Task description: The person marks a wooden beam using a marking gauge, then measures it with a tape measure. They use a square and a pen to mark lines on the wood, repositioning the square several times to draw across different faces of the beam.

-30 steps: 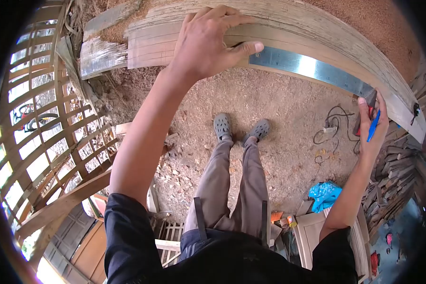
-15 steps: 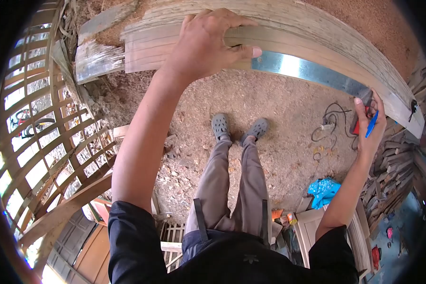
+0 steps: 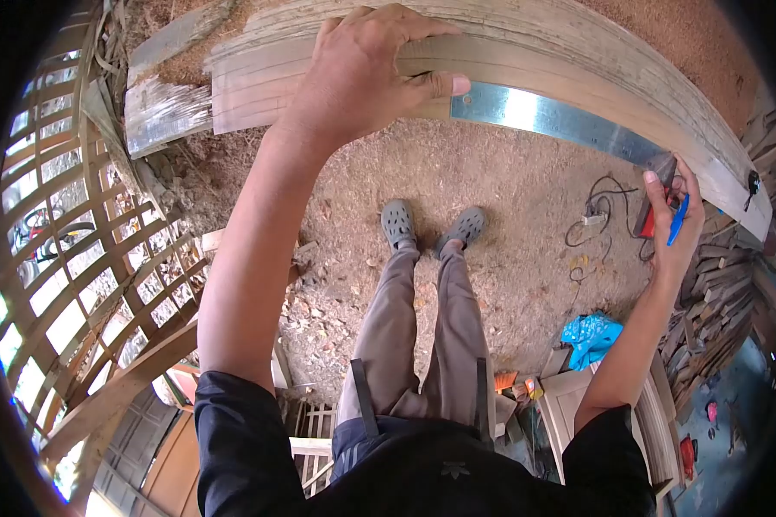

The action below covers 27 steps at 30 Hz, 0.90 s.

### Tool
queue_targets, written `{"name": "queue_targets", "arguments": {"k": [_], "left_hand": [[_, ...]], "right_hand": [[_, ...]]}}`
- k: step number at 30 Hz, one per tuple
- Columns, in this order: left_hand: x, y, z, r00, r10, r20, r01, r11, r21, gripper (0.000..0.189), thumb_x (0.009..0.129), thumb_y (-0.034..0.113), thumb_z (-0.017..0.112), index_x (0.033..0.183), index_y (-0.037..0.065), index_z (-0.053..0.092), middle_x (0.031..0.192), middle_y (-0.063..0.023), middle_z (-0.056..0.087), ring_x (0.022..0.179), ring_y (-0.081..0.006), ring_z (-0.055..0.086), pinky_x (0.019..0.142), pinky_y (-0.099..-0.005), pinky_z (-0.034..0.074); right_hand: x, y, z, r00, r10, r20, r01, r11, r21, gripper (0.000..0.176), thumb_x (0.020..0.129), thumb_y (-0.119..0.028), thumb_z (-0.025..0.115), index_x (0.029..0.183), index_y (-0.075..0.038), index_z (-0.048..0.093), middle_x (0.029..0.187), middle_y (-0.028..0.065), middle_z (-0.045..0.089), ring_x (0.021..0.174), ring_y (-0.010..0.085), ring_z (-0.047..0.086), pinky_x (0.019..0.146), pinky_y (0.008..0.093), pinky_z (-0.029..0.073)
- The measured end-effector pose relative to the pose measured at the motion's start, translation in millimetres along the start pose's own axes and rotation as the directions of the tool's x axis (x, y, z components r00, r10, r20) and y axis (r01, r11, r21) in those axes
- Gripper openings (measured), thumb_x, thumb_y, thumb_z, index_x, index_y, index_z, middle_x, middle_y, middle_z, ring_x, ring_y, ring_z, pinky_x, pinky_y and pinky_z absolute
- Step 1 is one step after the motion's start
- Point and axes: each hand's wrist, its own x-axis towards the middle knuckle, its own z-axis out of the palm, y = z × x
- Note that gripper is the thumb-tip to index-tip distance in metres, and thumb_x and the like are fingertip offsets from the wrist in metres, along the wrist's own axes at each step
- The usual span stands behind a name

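Observation:
A long weathered wooden board [image 3: 259, 86] spans the top of the view. My left hand [image 3: 366, 69] lies on it with fingers spread, the thumb tip beside the left end of a shiny metal blade. That blade belongs to a try square [image 3: 535, 112] lying along the board's near edge. At the blade's right end, my right hand [image 3: 677, 211] is closed around the square's dark and red stock. A blue pen [image 3: 679, 220] is also tucked in the fingers of this hand. Part of the stock is hidden by the hand.
A small black object [image 3: 754, 183] sits at the board's right end. Dark cable [image 3: 608, 207] lies on the dirt floor. Stacked wood scraps [image 3: 716, 302] fill the right side, and a wooden lattice [image 3: 103, 215] stands at left. A turquoise cloth [image 3: 591, 338] lies lower right.
The view has shifted slightly, so board and hands appear a little further left. Both hands keep the same hold and place on the board and square.

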Motion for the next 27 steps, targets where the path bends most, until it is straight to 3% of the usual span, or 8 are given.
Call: {"name": "queue_targets", "arguments": {"k": [10,25,27], "left_hand": [[-0.7,1.0,0.0,1.0,0.002,0.007,-0.003,1.0,0.007,0.059,0.088,0.05,0.077,0.132,0.012,0.069,0.125,-0.017,0.068,0.125,-0.0352,0.059,0.112,-0.0516,0.038],[1.8,4.5,-3.8,0.999,-0.01,0.039,0.01,1.0,0.008,0.056,0.088,0.047,0.078,0.131,0.013,0.07,0.126,-0.0167,0.068,0.126,-0.0335,0.059,0.114,-0.0503,0.037],[3.6,7.6,-6.4,0.996,-0.034,0.079,0.039,0.998,-0.052,0.057,0.087,0.046,0.079,0.131,0.012,0.07,0.125,-0.0172,0.069,0.126,-0.0326,0.059,0.113,-0.0491,0.038]], "right_hand": [[-0.4,4.8,1.3,1.0,-0.002,-0.013,0.003,0.998,0.057,0.049,0.088,-0.02,0.085,0.13,-0.002,0.068,0.097,0.0019,0.067,0.086,0.0114,0.058,0.081,0.0261,0.048],[-0.6,0.3,0.7,0.999,-0.016,-0.04,0.014,0.998,-0.055,0.049,0.086,-0.02,0.086,0.128,-0.001,0.069,0.095,0.0014,0.064,0.085,0.012,0.056,0.081,0.0258,0.048],[-0.4,-0.6,1.6,0.998,-0.036,-0.045,0.037,0.999,0.017,0.049,0.085,-0.02,0.086,0.128,-0.001,0.069,0.095,0.0024,0.065,0.085,0.012,0.056,0.081,0.0257,0.048]]}}
